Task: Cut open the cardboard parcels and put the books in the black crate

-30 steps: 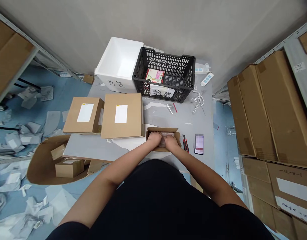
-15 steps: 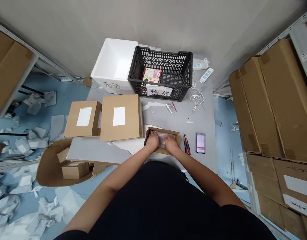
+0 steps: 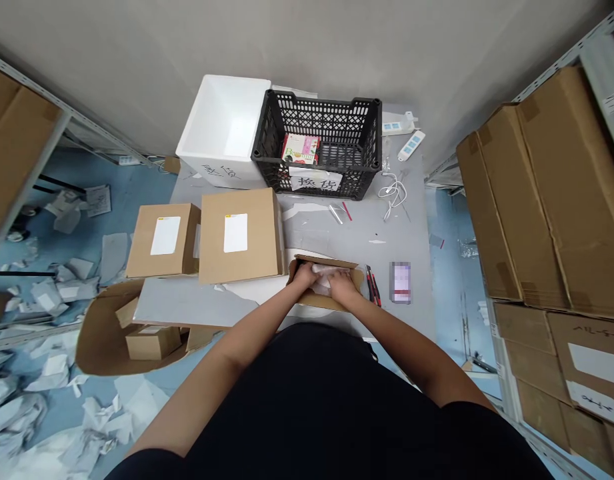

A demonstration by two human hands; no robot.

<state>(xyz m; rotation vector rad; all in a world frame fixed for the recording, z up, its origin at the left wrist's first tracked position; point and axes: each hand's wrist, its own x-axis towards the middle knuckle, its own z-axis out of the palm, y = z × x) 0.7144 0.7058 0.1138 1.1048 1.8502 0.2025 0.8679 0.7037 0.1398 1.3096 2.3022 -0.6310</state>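
Note:
A small open cardboard box (image 3: 321,301) stands at the table's near edge with its flaps raised. Inside it lies a bundle in clear plastic wrap (image 3: 323,285); what the wrap covers I cannot make out. My left hand (image 3: 303,275) reaches into the box's left end, its fingers curled at the wrap's edge and partly hidden. At the right end, my right hand (image 3: 341,283) has its fingers bent down onto the wrap. A red and black utility knife (image 3: 373,287) lies just right of the box, and beyond it a phone (image 3: 401,283).
Two taped cartons (image 3: 239,237) stand left of the box. Behind are a white foam bin (image 3: 221,170) and a black plastic crate (image 3: 317,185) with a small colourful box in it. Power strips (image 3: 411,145) and a white cable lie back right. Shelved cartons (image 3: 531,200) line the right side.
My left hand has shifted slightly left, its fingers now curled at the end of the wrapped bundle, which looks lifted a little there. My right hand stays at the right end.

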